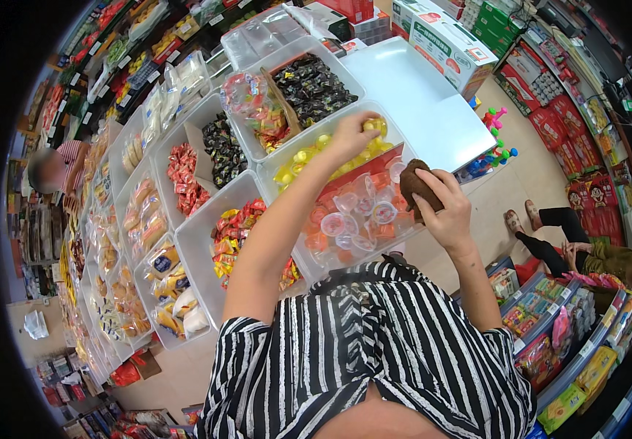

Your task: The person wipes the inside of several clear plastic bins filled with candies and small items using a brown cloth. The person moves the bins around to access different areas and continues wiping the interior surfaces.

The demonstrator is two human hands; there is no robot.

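Observation:
My left hand (350, 136) reaches into a translucent plastic bin (261, 174), its thumb and fingers around a yellow jelly cup (376, 126). More yellow jelly cups (306, 156) lie below that hand. A red cardboard divider (351, 174) separates them from orange and clear jelly cups (357, 211) in the nearer half. At the bin's right edge, my right hand (443, 211) grips a bunched brown cloth (421, 189). Part of the cloth is hidden behind my fingers.
Neighbouring bins hold dark wrapped candies (314, 88), red wrapped candies (184, 178) and packaged bread (176, 296). A white tabletop (423, 104) adjoins on the right, with a carton (450, 52) behind it. One person (596, 252) sits at right; another (55, 170) is at far left.

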